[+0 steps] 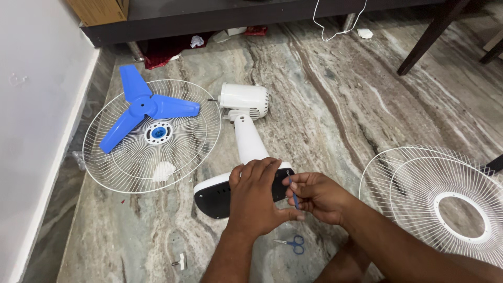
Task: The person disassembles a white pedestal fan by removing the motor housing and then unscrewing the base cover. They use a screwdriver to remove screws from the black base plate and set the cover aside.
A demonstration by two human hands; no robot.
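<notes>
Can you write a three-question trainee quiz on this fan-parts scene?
1. True or false: the blue three-blade plastic fan blade lies on the white wire fan grille by the wall.
2. What does the right hand pinch? A) thin blue tool B) small blue-handled scissors C) a white cord
3. The left hand rests on the fan's black-bottomed white ____.

Key: 1 true; 2 A; 3 base.
</notes>
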